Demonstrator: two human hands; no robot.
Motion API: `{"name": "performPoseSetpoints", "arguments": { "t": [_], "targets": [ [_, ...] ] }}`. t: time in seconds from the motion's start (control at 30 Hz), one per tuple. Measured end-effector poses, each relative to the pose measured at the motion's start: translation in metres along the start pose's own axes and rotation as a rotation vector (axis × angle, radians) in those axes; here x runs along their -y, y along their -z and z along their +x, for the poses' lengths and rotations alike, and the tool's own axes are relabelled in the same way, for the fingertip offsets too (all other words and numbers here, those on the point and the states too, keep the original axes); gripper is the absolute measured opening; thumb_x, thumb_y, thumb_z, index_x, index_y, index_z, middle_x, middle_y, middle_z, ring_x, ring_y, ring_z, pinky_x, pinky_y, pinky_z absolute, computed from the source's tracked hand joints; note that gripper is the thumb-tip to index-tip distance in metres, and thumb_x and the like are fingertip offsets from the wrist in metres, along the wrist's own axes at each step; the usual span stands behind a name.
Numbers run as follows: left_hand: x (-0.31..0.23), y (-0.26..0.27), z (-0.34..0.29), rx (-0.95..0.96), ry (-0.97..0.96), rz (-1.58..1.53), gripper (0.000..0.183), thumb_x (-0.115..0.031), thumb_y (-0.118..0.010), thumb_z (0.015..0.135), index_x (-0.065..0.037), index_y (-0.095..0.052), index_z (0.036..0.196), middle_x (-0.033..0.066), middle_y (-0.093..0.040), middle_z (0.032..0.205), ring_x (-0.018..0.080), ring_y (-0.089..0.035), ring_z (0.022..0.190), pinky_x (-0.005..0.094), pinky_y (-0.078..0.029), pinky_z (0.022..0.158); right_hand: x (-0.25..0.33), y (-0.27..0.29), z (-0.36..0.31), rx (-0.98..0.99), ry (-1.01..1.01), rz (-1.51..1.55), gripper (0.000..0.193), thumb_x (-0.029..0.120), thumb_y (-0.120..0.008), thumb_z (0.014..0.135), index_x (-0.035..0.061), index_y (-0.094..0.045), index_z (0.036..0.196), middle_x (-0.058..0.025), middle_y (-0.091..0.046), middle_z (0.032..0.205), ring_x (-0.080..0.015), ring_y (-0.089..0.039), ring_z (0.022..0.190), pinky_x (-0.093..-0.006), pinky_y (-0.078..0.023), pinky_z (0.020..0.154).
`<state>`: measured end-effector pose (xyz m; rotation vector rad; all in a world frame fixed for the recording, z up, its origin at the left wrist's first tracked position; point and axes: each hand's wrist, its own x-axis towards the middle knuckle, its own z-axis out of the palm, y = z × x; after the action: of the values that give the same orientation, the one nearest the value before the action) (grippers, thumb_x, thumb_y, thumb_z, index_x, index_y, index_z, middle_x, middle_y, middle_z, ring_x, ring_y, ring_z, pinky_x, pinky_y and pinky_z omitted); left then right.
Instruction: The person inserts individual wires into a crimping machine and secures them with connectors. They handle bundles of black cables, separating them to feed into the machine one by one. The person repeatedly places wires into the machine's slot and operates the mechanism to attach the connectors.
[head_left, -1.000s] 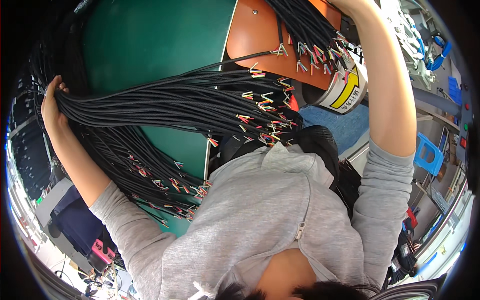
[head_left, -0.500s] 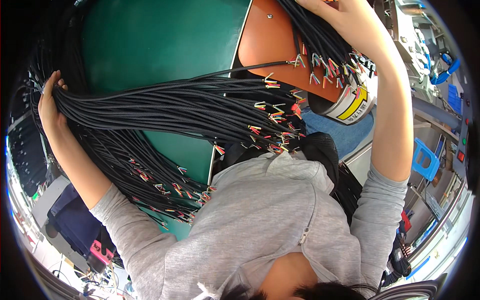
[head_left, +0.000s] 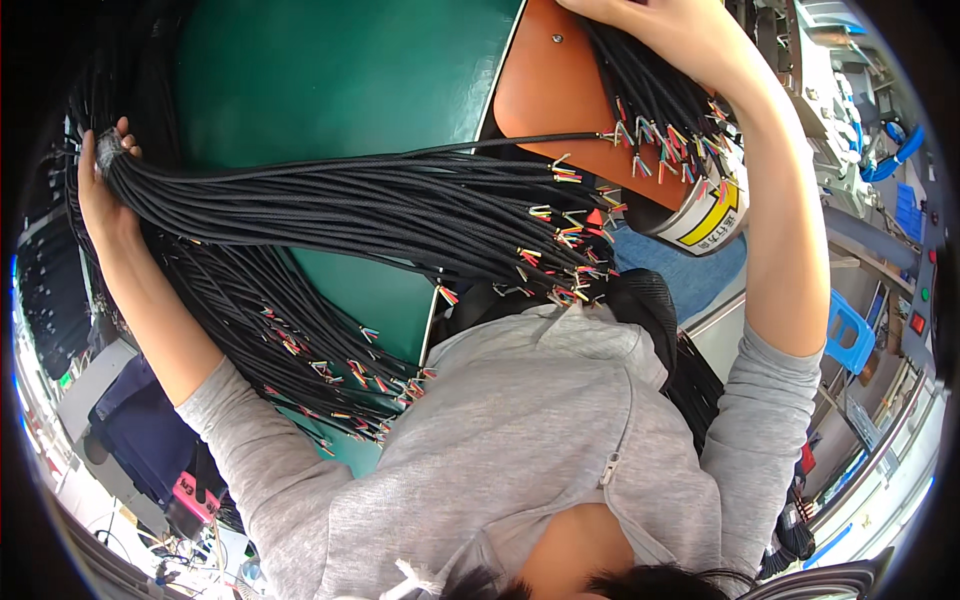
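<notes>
My left hand [head_left: 112, 205] is closed around the bound end of a thick bundle of black braided cables [head_left: 330, 205] at the far left. The cables run rightward across the green tabletop [head_left: 340, 75], and their stripped ends show coloured wires near my chest. At the upper edge, my right hand [head_left: 665, 30] lies over a second bundle of black cables [head_left: 645, 85] on an orange panel [head_left: 545, 85]. Most of its fingers are cut off by the picture's edge, so its grip is hidden. One long cable reaches from the left bundle to the ends of the right one.
More black cables [head_left: 235, 310] with bared coloured wires lie on the green top below the left bundle. A white cylinder with a yellow label [head_left: 705, 225] sits under the orange panel. At the right are a blue plastic stool [head_left: 848, 332] and racks; a dark bag [head_left: 145, 420] is at the lower left.
My right hand has shifted left over the right bundle. My left hand has moved up slightly, and the bundle's bound end now shows. The cables and panel sit a little further right in view.
</notes>
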<state>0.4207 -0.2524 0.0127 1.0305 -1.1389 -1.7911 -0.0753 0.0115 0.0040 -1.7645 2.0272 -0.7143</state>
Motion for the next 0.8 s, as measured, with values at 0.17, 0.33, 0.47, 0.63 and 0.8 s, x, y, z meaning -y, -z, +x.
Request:
{"name": "performPoseSetpoints", "arguments": {
  "t": [0.17, 0.33, 0.47, 0.63, 0.8],
  "targets": [
    [0.000, -0.035, 0.012, 0.606, 0.031, -0.424, 0.071, -0.034, -0.047, 0.093, 0.012, -0.020, 0.140, 0.0175, -0.053, 0.110, 0.0190, -0.046, 0.072, 0.0284, -0.045, 0.067, 0.003, -0.019, 0.034, 0.009, 0.220, 0.071, 0.076, 0.036, -0.076, 0.073, -0.0110, -0.048, 0.125, -0.0275, -0.058, 0.114, -0.0346, -0.057, 0.107, -0.0356, -0.044, 0.092],
    [0.003, -0.050, 0.013, 0.616, 0.000, -0.521, 0.078, -0.041, -0.042, 0.090, 0.010, -0.014, 0.142, 0.0213, -0.048, 0.128, 0.0218, -0.049, 0.077, 0.0333, -0.046, 0.071, 0.032, -0.049, 0.028, 0.030, 0.264, 0.154, 0.054, 0.016, -0.076, 0.067, -0.0031, -0.053, 0.112, -0.0248, -0.059, 0.106, -0.0399, -0.055, 0.103, -0.0427, -0.044, 0.090],
    [0.001, -0.089, -0.003, 0.338, 0.050, -0.755, 0.082, -0.041, -0.046, 0.088, 0.002, -0.008, 0.147, 0.0215, -0.050, 0.124, 0.0305, -0.054, 0.100, 0.0390, -0.049, 0.086, 0.044, -0.067, 0.026, 0.014, 0.342, 0.101, 0.058, 0.017, -0.073, 0.071, -0.0023, -0.049, 0.120, -0.0268, -0.056, 0.115, -0.0404, -0.052, 0.112, -0.0419, -0.041, 0.096],
    [-0.013, -0.111, -0.041, 0.610, -0.075, -1.014, 0.089, 0.000, -0.060, 0.080, 0.000, -0.003, 0.149, 0.0088, -0.049, 0.101, 0.0190, -0.050, 0.085, 0.0292, -0.046, 0.080, 0.058, -0.100, 0.039, -0.103, 0.479, -0.003, 0.040, 0.015, -0.067, 0.067, -0.0107, -0.054, 0.095, -0.0278, -0.062, 0.086, -0.0450, -0.061, 0.083, -0.0458, -0.051, 0.075],
    [-0.069, -0.193, -0.119, 0.657, -0.598, -0.488, 0.070, -0.016, -0.052, 0.093, 0.007, -0.009, 0.143, 0.0120, -0.047, 0.112, 0.0183, -0.053, 0.092, 0.0255, -0.048, 0.077, 0.127, -0.151, 0.041, 0.112, 0.628, 0.130, 0.041, 0.008, -0.062, 0.070, -0.0109, -0.052, 0.105, -0.0281, -0.060, 0.101, -0.0384, -0.059, 0.100, -0.0452, -0.050, 0.084]
  ]
}}
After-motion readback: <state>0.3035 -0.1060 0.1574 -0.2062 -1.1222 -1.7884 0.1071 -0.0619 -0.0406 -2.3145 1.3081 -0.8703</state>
